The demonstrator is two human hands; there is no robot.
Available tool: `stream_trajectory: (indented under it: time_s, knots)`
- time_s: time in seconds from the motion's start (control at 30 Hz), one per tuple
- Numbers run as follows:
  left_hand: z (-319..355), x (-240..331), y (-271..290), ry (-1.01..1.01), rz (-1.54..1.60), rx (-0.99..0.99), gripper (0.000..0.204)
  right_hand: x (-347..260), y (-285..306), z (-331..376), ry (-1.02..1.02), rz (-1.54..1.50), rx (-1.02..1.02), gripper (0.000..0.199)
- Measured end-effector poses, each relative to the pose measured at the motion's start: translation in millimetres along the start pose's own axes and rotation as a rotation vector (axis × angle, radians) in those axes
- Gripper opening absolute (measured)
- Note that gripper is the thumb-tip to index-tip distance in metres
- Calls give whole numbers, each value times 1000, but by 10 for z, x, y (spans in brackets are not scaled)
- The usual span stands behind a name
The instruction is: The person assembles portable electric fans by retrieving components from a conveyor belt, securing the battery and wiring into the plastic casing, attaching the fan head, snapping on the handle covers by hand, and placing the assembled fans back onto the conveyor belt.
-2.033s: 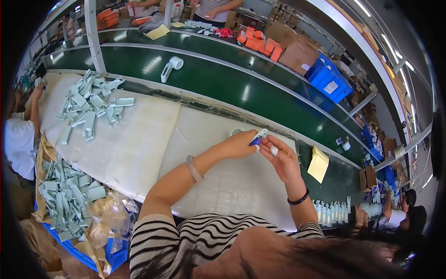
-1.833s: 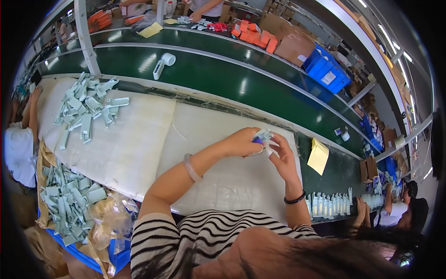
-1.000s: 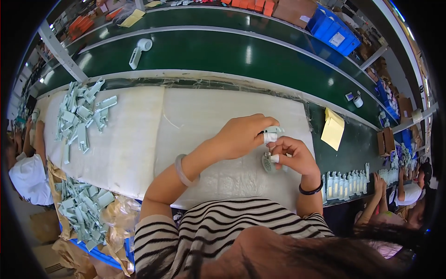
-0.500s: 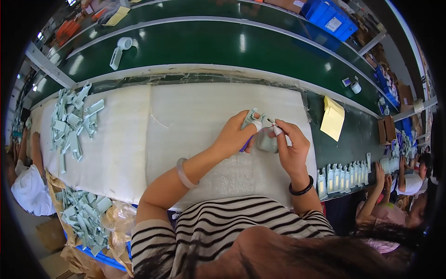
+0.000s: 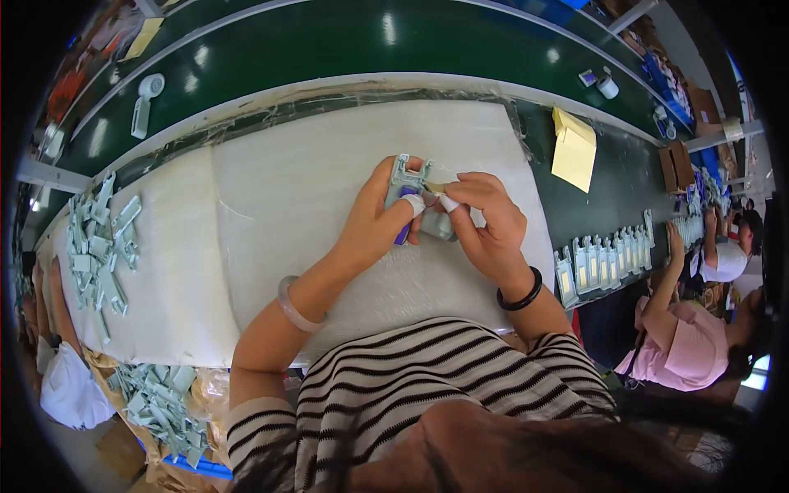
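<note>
Over the padded mat [image 5: 288, 271], my left hand [image 5: 366, 226] grips a pale green plastic housing [image 5: 408, 174], its hollow side facing up. A purple block [image 5: 405, 215] sits against the housing under my left thumb. My right hand [image 5: 491, 218] is closed in a pinch at the housing's right edge, where thin wires and a small brownish piece show. What exactly its fingertips hold is too small to make out. White coverings wrap both thumbs. Below the fingers, a greyish-green rounded part [image 5: 440, 225] is partly hidden.
Loose pale green parts [image 5: 103, 255] lie heaped at the mat's left, with more in a lined blue box [image 5: 168, 403] below. Housings [image 5: 604, 261] stand in a row at right, near yellow paper [image 5: 574, 149]. A handheld fan [image 5: 145, 105] rests on the green conveyor [image 5: 320, 49]. Co-workers sit both sides.
The housing has turned so that more of its hollow inside and the purple block show. My right hand's fingertips have moved in closer to it. The whole view has shifted.
</note>
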State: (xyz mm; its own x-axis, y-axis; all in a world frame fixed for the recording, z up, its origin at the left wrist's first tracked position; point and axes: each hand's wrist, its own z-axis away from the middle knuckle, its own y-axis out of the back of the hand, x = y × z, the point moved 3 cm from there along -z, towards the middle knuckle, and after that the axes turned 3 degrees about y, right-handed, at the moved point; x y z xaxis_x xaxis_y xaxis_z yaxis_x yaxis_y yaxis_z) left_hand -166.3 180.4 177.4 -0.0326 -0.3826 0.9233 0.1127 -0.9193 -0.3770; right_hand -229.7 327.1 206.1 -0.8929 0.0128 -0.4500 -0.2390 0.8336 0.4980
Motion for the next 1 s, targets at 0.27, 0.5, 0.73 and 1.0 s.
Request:
stream_trajectory:
  time_s: [0.27, 0.5, 0.73, 1.0]
  knots:
    - [32, -14, -40, -24, -63, -25, 40, -26, 11, -1, 49, 34, -38, 28]
    - [66, 10, -79, -15, -105, -42, 42, -26, -9, 17, 65, 48, -2, 28]
    - [63, -9, -57, -36, -137, -58, 42, -11, -13, 6, 68, 44, 11, 29]
    - [53, 33, -55, -139, -258, -47, 40, 23, -3, 1, 32, 7, -19, 28]
